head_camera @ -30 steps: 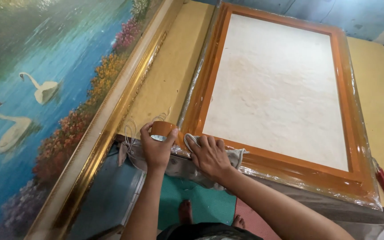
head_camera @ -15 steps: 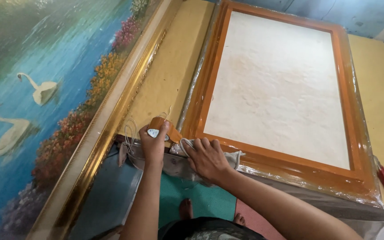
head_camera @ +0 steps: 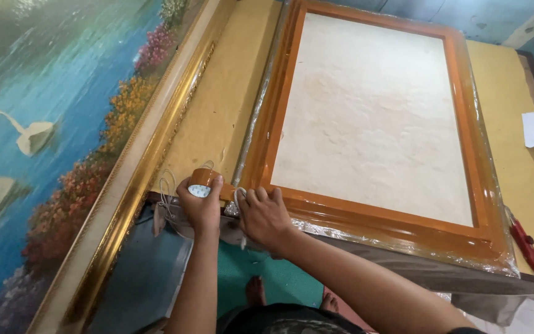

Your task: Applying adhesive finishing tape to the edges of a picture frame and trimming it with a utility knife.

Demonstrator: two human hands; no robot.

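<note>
Both forearms are bare with no sleeves, rings or watch on either hand, the feet bare, dark clothing below.

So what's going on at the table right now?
A person is working at the near left corner of an orange-brown wooden frame that lies flat on the table, wrapped in clear plastic film. The left hand holds a roll of brown tape at that corner, while the right hand presses down on the frame's edge beside it. A large gold-framed swan painting stands to the left, and a red tool lies at the table's right edge.
</note>
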